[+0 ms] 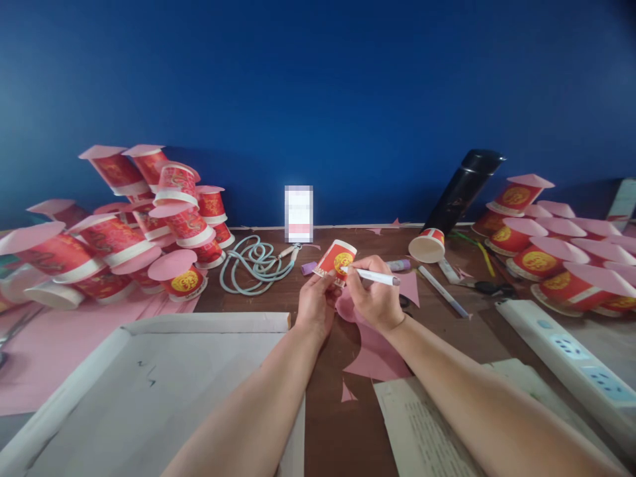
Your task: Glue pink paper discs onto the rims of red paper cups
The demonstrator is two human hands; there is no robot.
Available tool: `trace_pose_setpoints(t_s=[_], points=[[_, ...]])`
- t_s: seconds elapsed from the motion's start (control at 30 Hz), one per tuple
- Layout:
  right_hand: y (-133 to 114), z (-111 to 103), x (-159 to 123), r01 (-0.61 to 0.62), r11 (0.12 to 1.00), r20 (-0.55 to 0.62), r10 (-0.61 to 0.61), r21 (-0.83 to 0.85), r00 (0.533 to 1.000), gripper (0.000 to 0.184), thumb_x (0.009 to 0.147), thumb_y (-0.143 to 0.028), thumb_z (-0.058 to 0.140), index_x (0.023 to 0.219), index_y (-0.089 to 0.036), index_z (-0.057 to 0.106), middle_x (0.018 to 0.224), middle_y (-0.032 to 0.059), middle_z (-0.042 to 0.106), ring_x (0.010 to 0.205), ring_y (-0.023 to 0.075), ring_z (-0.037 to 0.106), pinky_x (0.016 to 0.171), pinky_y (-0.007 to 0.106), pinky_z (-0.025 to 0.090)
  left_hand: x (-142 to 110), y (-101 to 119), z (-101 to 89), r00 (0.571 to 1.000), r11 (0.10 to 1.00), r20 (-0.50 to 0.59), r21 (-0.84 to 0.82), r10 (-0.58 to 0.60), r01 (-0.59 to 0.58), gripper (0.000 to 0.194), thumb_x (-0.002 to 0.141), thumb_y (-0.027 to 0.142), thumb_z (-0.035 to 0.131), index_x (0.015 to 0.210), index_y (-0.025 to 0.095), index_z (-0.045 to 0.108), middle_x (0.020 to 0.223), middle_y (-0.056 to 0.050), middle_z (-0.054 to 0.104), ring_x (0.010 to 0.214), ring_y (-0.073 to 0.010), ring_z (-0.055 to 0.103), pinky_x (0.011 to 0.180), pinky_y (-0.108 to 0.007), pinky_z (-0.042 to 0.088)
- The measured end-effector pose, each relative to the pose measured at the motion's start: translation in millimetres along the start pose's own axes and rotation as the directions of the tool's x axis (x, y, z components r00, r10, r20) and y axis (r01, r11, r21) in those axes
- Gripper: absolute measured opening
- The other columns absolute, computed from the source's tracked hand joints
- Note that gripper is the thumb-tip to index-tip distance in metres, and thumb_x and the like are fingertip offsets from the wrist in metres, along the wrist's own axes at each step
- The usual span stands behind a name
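A red paper cup [328,257] with a round yellow emblem is held up and tilted in my left hand [316,303], fingers wrapped round its lower part. My right hand [376,297] grips a white marker pen [377,277], and its tip end is at the cup's yellow emblem; whether it touches cannot be made out. Below both hands lie pink paper scraps [376,351] on the brown table. Just behind the cup, a purple-capped tube [309,268] lies on its side. Right of my right hand, a second white marker [444,291] lies flat.
Red cups with pink paper tops are stacked at left [116,248] and right [556,265]. A pale cord [258,265], a lying paper cup [426,248], a black flask [460,189] and a power strip [571,358] surround the work spot. A white box lid [199,391] fills the front left.
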State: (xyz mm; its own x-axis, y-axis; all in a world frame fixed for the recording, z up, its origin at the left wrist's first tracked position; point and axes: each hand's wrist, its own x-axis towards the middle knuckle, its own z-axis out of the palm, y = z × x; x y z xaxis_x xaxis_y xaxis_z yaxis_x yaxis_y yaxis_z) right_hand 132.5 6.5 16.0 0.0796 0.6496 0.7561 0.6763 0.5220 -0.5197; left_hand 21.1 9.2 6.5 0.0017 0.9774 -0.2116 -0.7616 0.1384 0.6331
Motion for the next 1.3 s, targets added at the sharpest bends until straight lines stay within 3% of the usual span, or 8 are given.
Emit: trace_pose_setpoints(t_s=[0.23, 0.57, 0.83, 1.3], points=[[4.7, 1.4, -0.7, -0.034, 0.999, -0.007, 0.034, -0.003, 0.999, 0.007, 0.082, -0.029, 0.059, 0.079, -0.022, 0.058, 0.076, 0.0019, 0.064, 0.073, 0.0192, 0.061, 0.070, 0.034, 0.050, 0.9, -0.5, -2.1, 1.000, 1.000, 0.007, 0.001, -0.004, 0.004, 0.020, 0.059, 0.018, 0.075, 0.075, 0.009, 0.066, 0.060, 0.000, 0.058, 0.051, -0.0050, 0.049, 0.049, -0.018, 0.037], [2.6, -0.6, 1.4, -0.100, 0.995, -0.006, 0.100, 0.010, 0.995, 0.010, 0.082, -0.031, 0.058, 0.080, -0.022, 0.058, 0.077, 0.0023, 0.066, 0.074, 0.0192, 0.062, 0.070, 0.034, 0.050, 1.1, 0.0, -0.7, 1.000, 1.000, -0.007, -0.006, 0.001, -0.001, 0.017, 0.059, 0.017, 0.074, 0.071, 0.010, 0.063, 0.055, 0.003, 0.053, 0.049, -0.0043, 0.045, 0.048, -0.017, 0.036], [8.3, 2.4, -1.1, -0.077, 0.996, 0.010, 0.077, 0.047, 0.997, 0.008, 0.083, -0.031, 0.059, 0.082, -0.022, 0.058, 0.081, 0.0024, 0.066, 0.077, 0.0198, 0.062, 0.075, 0.036, 0.050, 3.6, 0.3, -1.2, 1.000, 1.000, -0.022, -0.020, -0.014, 0.014, 0.019, 0.060, 0.015, 0.074, 0.074, 0.009, 0.064, 0.058, 0.002, 0.056, 0.049, -0.0043, 0.046, 0.047, -0.017, 0.036], [5.2, 0.7, 0.0, -0.080, 0.997, -0.008, 0.080, 0.004, 0.997, 0.008, 0.083, -0.030, 0.058, 0.082, -0.022, 0.058, 0.080, 0.0027, 0.066, 0.076, 0.0197, 0.062, 0.071, 0.034, 0.050, 1.5, 0.4, -0.7, 1.000, 1.000, -0.023, -0.014, -0.013, 0.012, 0.017, 0.059, 0.015, 0.073, 0.072, 0.009, 0.063, 0.056, 0.002, 0.055, 0.047, -0.0040, 0.046, 0.046, -0.016, 0.036]])
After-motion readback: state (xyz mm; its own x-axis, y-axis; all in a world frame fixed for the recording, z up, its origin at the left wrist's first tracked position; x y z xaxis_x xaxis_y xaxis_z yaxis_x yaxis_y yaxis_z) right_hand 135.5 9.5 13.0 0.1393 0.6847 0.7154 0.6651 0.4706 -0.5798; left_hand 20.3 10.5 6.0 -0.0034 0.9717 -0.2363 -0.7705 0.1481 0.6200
